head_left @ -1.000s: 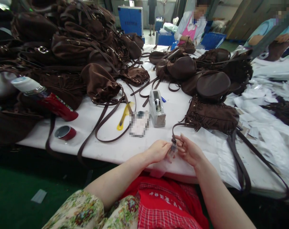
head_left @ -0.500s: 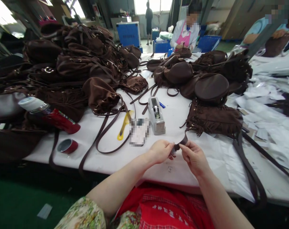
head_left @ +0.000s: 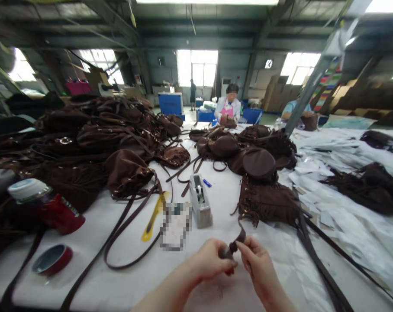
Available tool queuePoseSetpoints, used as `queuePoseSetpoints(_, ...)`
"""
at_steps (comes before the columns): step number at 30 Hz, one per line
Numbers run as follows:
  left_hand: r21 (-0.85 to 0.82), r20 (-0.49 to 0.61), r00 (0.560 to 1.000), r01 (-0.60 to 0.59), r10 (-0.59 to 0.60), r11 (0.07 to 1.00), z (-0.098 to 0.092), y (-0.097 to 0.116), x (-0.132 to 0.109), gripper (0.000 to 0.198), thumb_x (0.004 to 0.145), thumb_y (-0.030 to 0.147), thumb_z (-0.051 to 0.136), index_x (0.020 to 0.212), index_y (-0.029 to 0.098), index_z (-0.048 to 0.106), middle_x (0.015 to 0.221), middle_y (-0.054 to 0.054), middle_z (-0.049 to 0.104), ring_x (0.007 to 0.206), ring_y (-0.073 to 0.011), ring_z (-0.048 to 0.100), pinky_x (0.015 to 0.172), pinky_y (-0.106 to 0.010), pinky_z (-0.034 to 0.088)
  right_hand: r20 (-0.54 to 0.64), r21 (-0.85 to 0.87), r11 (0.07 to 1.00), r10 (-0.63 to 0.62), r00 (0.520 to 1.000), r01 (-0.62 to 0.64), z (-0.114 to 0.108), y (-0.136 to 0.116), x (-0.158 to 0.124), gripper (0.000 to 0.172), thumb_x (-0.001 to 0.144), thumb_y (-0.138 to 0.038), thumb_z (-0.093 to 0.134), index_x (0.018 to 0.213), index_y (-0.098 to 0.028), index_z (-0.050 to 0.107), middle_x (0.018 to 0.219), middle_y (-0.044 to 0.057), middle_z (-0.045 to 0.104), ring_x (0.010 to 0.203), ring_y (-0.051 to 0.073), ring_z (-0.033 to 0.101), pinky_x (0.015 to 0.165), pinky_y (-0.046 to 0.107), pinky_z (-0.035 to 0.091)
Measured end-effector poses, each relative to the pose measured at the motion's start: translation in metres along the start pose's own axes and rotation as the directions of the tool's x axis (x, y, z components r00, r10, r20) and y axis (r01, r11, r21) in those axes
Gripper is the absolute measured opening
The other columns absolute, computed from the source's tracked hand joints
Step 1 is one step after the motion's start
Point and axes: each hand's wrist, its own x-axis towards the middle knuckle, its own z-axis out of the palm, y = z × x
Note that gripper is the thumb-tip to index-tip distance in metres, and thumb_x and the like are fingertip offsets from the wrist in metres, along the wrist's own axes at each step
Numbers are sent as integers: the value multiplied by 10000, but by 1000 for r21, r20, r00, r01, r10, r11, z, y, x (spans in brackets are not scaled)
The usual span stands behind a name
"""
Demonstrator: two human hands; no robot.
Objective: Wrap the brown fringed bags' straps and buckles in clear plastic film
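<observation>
My left hand [head_left: 211,262] and my right hand [head_left: 256,262] meet at the near edge of the white table [head_left: 95,281]. Both pinch the end of a thin brown strap [head_left: 239,236] between fingertips. The strap runs up to a brown fringed suede bag [head_left: 268,201] lying just beyond my hands. A grey tape dispenser [head_left: 199,201] stands left of that bag.
A high pile of brown bags [head_left: 95,138] fills the left side, with more bags [head_left: 248,151] in the middle. A yellow comb [head_left: 154,214], a red-labelled bottle [head_left: 45,203] and a red lid [head_left: 52,260] lie at left. White paper sheets [head_left: 346,208] cover the right. A person [head_left: 228,108] sits at the far end.
The camera has tilted up, so the hall and ceiling now show. My hands stay together on the strap end, now low in the picture.
</observation>
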Motion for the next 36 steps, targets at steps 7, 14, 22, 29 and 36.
queuePoseSetpoints(7,26,26,998,-50,50,998,5,3,13,282,594,393,707,578,125,623,526,-26,607,444,-109,522,452,-215,358,172,93,989,95,981,-112,1,22,21,495,506,-577,815,571,-182,523,440,-58,419,318,43,308,314,186,189)
queuePoseSetpoints(14,96,38,994,102,-106,990,9,2,8,276,593,355,716,538,125,573,504,-28,599,440,-119,542,461,-236,410,77,252,937,232,970,-244,-8,-2,38,444,580,-451,815,627,-187,461,417,-133,285,310,-1,160,305,149,98)
queuePoseSetpoints(22,125,85,996,-46,36,991,-1,15,20,432,609,503,744,764,119,621,672,-30,652,563,-110,557,517,-210,388,118,152,987,40,992,-57,-16,-6,35,453,666,-441,786,652,-208,399,441,-124,333,323,11,215,315,156,120)
queuePoseSetpoints(29,348,4,994,-100,106,932,-16,-5,3,514,747,633,580,787,122,621,644,1,576,556,-101,469,505,-209,328,42,211,977,-21,999,11,-21,-6,35,397,662,-386,797,655,-203,444,454,-110,364,329,15,226,317,171,111)
queuePoseSetpoints(36,368,-266,957,-12,117,930,-12,-21,0,547,865,595,401,656,131,604,549,-2,526,497,-100,404,487,-227,289,-32,178,981,-77,996,82,-19,-7,34,346,663,-365,799,632,-194,500,429,-100,359,336,23,227,329,194,103)
